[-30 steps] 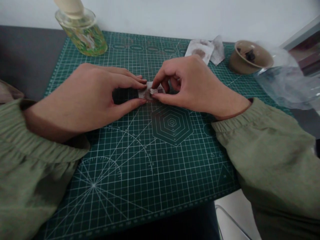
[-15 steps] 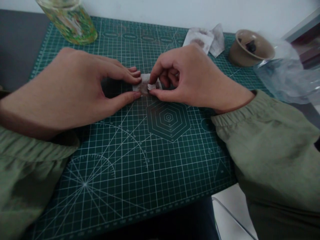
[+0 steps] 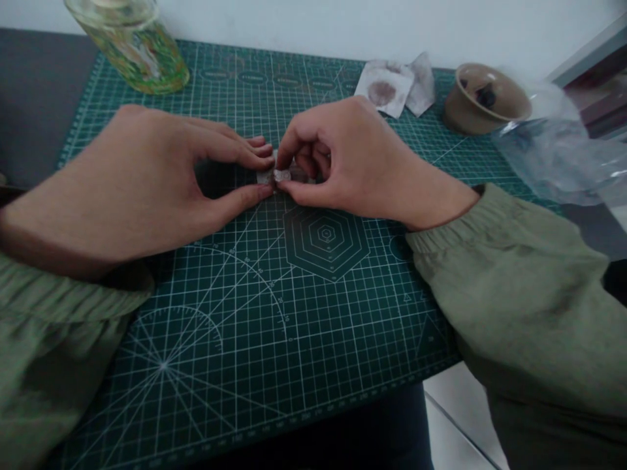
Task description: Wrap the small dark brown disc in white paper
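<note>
Both my hands meet over the middle of a green cutting mat (image 3: 274,313). My left hand (image 3: 147,176) pinches the left end of a small white packet (image 3: 274,175) with a brownish patch, thumb below and fingers above. My right hand (image 3: 343,163) pinches the packet's right end between thumb and bent forefinger, its other fingers curled in. The packet lies low on the mat and is mostly hidden by my fingertips.
A glass bottle (image 3: 132,42) with a green patterned label stands at the mat's far left. Two opened white packets (image 3: 392,88) lie at the far edge. A brown bowl (image 3: 482,98) holding dark bits sits beside crumpled clear plastic (image 3: 563,150) at the right.
My hands have closed in on each other, so less of the packet shows. The view shifted a little; both hands keep their grip.
</note>
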### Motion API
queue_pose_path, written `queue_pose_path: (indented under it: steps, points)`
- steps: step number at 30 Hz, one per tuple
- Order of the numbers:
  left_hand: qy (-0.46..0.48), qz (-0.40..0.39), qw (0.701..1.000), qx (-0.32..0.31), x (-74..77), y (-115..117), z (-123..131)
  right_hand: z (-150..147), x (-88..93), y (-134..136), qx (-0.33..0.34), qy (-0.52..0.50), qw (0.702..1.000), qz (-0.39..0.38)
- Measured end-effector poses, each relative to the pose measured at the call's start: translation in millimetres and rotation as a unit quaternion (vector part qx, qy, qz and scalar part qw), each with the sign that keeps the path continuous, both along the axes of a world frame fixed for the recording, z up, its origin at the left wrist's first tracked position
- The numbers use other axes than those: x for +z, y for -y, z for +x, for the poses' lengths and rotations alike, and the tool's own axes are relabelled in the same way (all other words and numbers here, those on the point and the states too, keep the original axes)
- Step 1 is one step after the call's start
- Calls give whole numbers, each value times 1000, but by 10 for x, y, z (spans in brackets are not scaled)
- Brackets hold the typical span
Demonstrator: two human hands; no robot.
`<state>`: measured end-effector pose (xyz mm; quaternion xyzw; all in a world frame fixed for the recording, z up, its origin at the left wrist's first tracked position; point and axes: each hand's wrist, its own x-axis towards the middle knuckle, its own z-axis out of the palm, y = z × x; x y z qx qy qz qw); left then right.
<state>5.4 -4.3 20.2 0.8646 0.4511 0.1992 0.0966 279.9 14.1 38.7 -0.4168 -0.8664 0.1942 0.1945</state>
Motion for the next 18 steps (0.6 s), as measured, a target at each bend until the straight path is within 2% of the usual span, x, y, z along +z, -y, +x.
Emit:
queue_pose_path:
  steps: [2, 5, 10, 14, 18]
  points:
    - [7, -13, 1000, -15, -3, -16, -16, 4, -1, -2, 19, -1, 1000, -11]
    - [22, -24, 999, -29, -2, -35, -33, 7, -16, -11, -3, -8, 1000, 11]
    - [5, 11, 999, -32, -2, -36, -4, 4, -22, -12, 22, -6, 1000, -20]
    - [5, 8, 999, -40, 3, -21, 12, 18, -17, 2, -14, -20, 1000, 6]
    - [15, 12, 999, -46, 7, -12, -9, 40, -31, -10, 26, -29, 999, -26]
